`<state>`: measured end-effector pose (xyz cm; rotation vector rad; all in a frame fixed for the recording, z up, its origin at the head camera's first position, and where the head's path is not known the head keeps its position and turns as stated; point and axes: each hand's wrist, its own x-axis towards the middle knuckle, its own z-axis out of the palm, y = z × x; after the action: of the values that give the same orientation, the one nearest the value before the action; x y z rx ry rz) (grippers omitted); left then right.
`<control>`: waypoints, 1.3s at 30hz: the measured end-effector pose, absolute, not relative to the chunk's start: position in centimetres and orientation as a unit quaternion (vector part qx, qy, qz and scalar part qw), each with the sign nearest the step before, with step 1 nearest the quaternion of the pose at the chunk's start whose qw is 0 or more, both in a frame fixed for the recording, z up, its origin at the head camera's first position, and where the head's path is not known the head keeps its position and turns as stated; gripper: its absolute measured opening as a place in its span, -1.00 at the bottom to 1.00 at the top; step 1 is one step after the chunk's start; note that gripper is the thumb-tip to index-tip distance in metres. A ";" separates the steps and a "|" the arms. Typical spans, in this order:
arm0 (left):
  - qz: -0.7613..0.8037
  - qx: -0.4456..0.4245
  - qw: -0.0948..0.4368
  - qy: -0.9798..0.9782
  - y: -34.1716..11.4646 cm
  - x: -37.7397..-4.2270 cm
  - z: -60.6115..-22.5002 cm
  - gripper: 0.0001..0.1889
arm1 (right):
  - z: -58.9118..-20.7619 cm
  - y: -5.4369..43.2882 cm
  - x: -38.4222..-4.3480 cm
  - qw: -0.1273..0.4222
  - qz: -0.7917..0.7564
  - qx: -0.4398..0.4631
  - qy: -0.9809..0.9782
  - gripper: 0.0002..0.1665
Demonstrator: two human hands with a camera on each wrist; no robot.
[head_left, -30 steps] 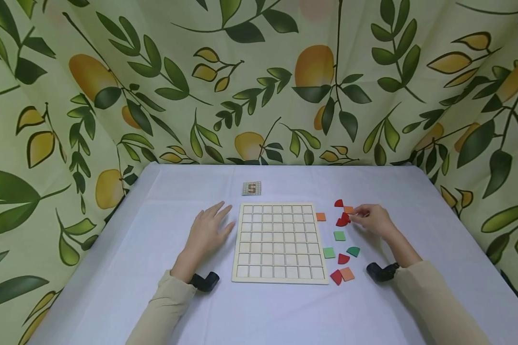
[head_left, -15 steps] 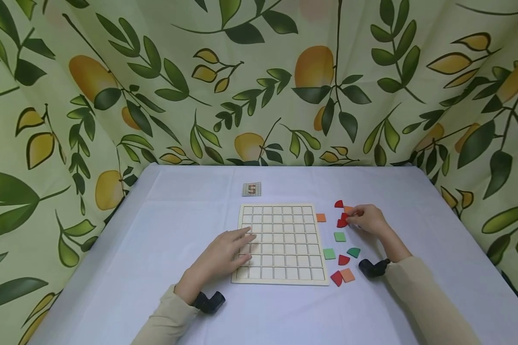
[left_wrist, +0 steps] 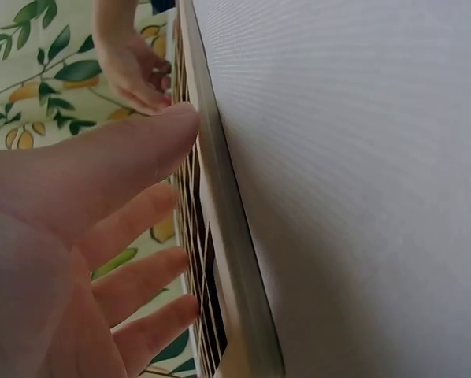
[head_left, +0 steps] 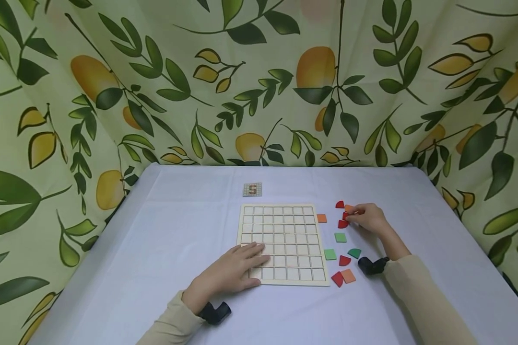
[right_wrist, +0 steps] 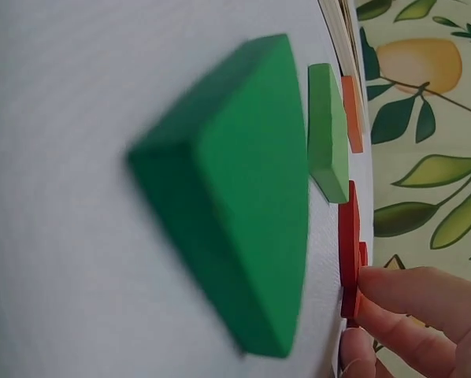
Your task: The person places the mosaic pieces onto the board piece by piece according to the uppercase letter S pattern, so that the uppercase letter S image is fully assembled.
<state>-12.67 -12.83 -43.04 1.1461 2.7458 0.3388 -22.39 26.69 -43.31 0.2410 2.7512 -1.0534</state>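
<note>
My left hand (head_left: 233,270) lies with its fingers stretched over the near left corner of a pale wooden grid board (head_left: 291,239). In the left wrist view, its thumb (left_wrist: 153,142) is right at the board's edge. To the right of the board, my right hand (head_left: 371,218) pinches a small red quarter-circle tile (head_left: 345,216) between thumb and fingers. Another red quarter-circle tile (head_left: 343,224) lies just below it, and an orange square tile (head_left: 348,208) is partly hidden behind the fingertips. A dark green quarter-circle tile (right_wrist: 235,189) looms large in the right wrist view.
Light green square tiles (head_left: 340,237), more red quarter circles (head_left: 344,260) and orange squares (head_left: 348,276) lie scattered along the board's right side. A small pattern card (head_left: 252,189) sits beyond the board on the white cloth (head_left: 177,215). A leaf-patterned curtain (head_left: 259,86) hangs behind.
My left hand has moved right and nearer, from beside the board onto its near left corner. My right hand stays at the red tiles, which have shifted slightly apart.
</note>
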 end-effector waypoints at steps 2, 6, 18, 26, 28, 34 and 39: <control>0.101 0.381 0.078 0.916 -12.8 -12.6 -43.1 -0.40 | -43.3 26.8 -22.5 0.096 -0.358 0.079 0.926 -0.62; 0.085 0.387 0.072 0.915 -12.8 -12.5 -43.2 -0.41 | -43.3 26.9 -22.6 0.092 -0.353 0.066 0.929 -0.61; 0.070 0.391 0.075 0.915 -13.2 -12.3 -42.9 -0.44 | -43.2 26.5 -22.6 0.081 -0.355 0.064 0.929 -0.59; 0.072 0.389 0.080 0.915 -13.2 -12.3 -43.0 -0.45 | -42.5 25.4 -22.3 0.068 -0.381 0.057 0.920 -0.54; 0.070 0.388 0.081 0.916 -13.2 -12.3 -43.0 -0.45 | -42.3 25.1 -22.2 0.063 -0.385 0.056 0.919 -0.53; 0.074 0.379 0.091 0.918 -13.2 -12.3 -43.0 -0.45 | -41.8 23.7 -21.6 0.058 -0.414 0.058 0.907 -0.57; 0.086 0.374 0.097 0.918 -13.2 -12.2 -42.9 -0.45 | -41.9 22.4 -21.3 0.059 -0.439 0.037 0.896 -0.59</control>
<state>-12.20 -13.17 -42.91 1.1067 2.7197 0.2534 -21.29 22.41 -41.89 0.1123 2.7134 -1.3302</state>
